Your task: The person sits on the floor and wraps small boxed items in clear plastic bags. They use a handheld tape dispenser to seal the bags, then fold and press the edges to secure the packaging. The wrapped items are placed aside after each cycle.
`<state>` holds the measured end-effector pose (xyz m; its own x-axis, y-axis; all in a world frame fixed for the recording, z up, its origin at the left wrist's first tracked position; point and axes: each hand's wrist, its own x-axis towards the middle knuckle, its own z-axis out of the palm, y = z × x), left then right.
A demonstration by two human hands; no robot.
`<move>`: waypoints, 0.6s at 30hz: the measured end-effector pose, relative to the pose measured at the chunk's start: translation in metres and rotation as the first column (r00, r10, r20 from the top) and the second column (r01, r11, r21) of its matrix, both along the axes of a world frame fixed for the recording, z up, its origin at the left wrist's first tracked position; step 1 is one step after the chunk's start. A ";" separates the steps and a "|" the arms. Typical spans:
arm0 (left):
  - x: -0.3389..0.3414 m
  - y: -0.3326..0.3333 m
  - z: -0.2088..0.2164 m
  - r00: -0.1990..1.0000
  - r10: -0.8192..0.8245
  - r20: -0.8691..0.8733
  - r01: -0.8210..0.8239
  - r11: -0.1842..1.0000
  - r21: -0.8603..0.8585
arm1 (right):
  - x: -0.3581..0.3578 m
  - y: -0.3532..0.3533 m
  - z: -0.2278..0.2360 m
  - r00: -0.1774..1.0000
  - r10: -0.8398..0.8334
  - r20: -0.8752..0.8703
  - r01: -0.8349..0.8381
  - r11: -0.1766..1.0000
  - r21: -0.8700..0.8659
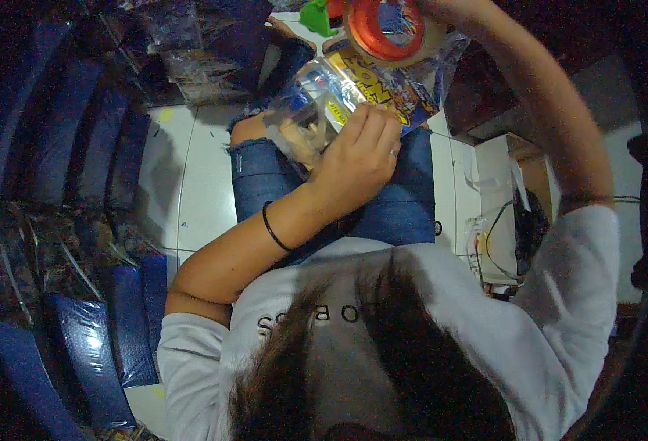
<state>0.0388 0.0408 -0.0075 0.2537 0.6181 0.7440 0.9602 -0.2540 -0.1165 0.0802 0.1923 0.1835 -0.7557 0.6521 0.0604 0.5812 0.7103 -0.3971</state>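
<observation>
My left hand (364, 151) lies over my lap with its fingers bent and pressed together on a clear plastic package (316, 103). The package has a blue and yellow printed card (419, 92), and something tan shows through the plastic at its near left end. At the top edge my right hand (445, 9) is closed at a roll of tape (384, 33) with an orange-red core. Most of its fingers are cut off or hidden. A green plastic piece (318, 18) shows just left of the roll. The roll hangs above the package's far end.
Stacks of dark blue plastic-wrapped packs (81, 331) line the left side, and more wrapped bundles (199, 51) stand at the far left. An open carton (500, 198) with a black bag (533, 228) sits on the white tiled floor (199, 198) to the right.
</observation>
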 end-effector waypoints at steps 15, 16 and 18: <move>-0.002 0.003 -0.006 0.996 0.052 -0.073 -0.046 0.995 0.091 | -0.066 0.040 0.034 0.921 0.138 0.364 -0.184 0.978 0.095; -0.002 0.003 -0.005 0.995 0.048 -0.091 -0.043 0.997 0.063 | -0.068 0.042 0.037 0.929 0.132 0.346 -0.166 0.984 0.070; -0.002 0.002 -0.004 0.989 0.031 -0.142 -0.031 1.000 0.001 | -0.073 0.046 0.043 0.945 0.121 0.305 -0.128 0.992 0.005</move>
<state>0.0364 0.0426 -0.0113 0.3374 0.6283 0.7010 0.9414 -0.2248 -0.2516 0.0070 0.2379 0.2269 -0.8158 0.5527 -0.1701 0.5777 0.7920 -0.1976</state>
